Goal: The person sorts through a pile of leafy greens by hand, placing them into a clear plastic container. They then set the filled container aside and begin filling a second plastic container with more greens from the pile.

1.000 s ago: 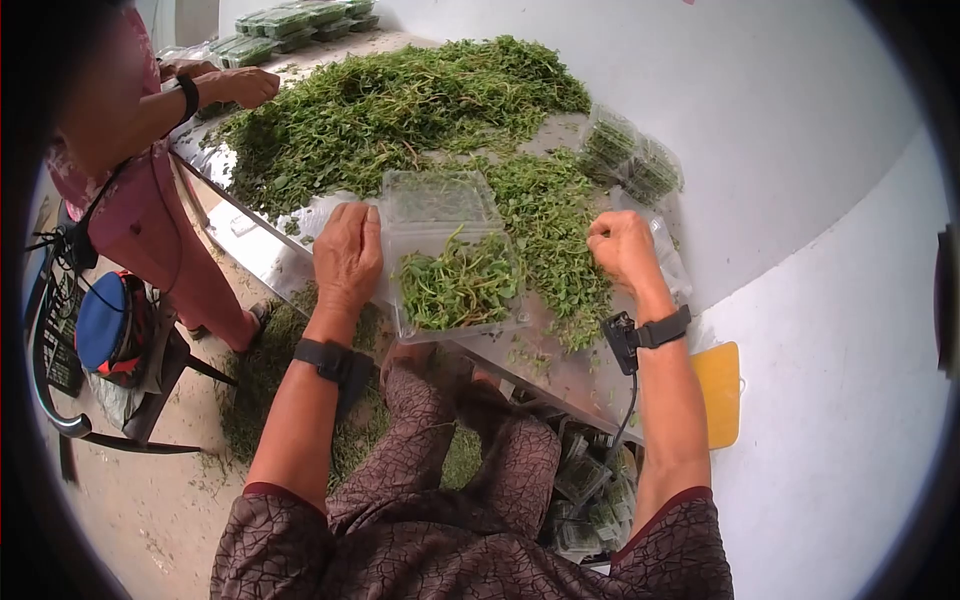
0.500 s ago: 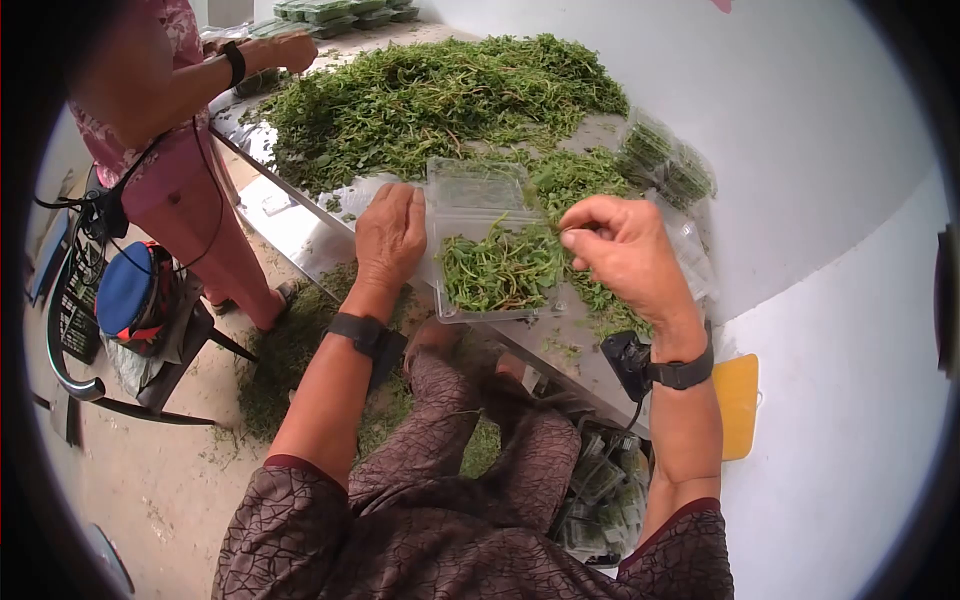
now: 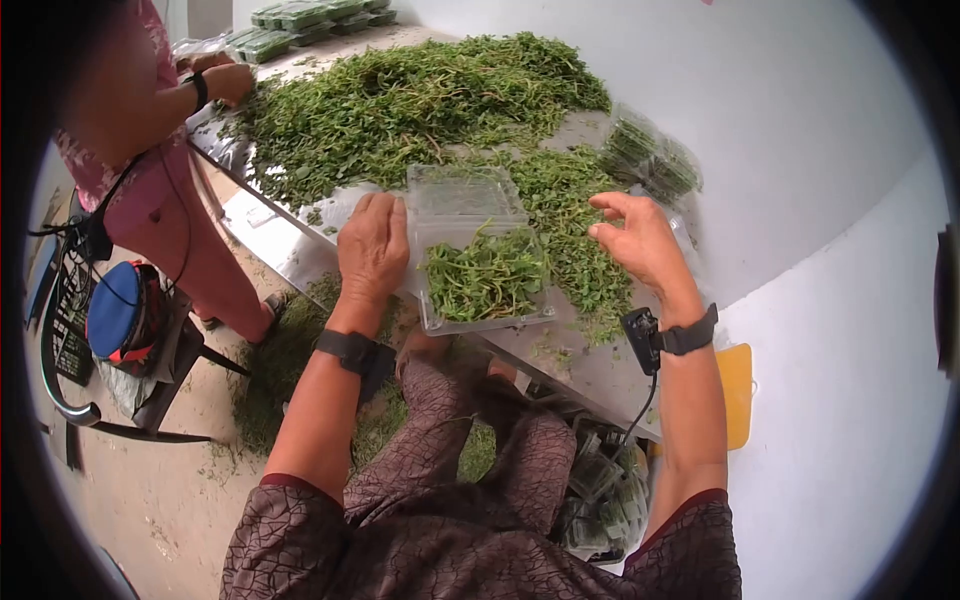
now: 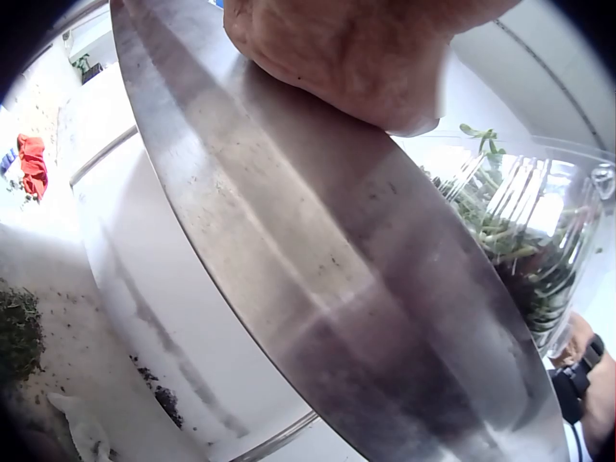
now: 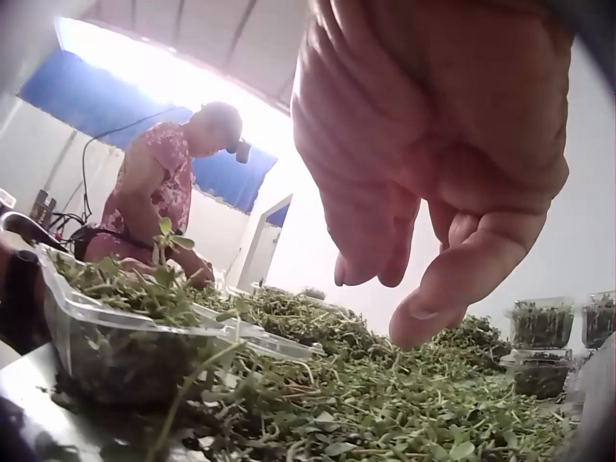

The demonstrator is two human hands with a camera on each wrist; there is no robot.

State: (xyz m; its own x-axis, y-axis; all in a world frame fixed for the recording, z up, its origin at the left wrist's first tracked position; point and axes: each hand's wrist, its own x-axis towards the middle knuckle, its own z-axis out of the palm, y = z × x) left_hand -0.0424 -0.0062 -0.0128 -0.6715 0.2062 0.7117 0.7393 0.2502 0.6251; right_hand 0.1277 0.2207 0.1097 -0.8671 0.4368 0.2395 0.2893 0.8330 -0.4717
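Beside a white wall (image 3: 830, 170) stands a table (image 3: 600, 370), greens (image 3: 430, 100) heaped broadly across it. Near the front edge sits a clear tub (image 3: 485, 325) holding more greens, its lid (image 3: 465, 192) folded back. Right by the tub's left side is the left hand (image 3: 372, 245), fingers together; whether they grip anything cannot be told. Over greens to the tub's right hangs the right hand (image 3: 640, 240), thumb and fingers slightly bent and well parted, with nothing between them. Filled boxes (image 3: 650, 155) stand by the wall, and a stack (image 3: 315, 20) of others is at the far end. At left, another person (image 3: 130, 180) in pink has a hand beside the greens.
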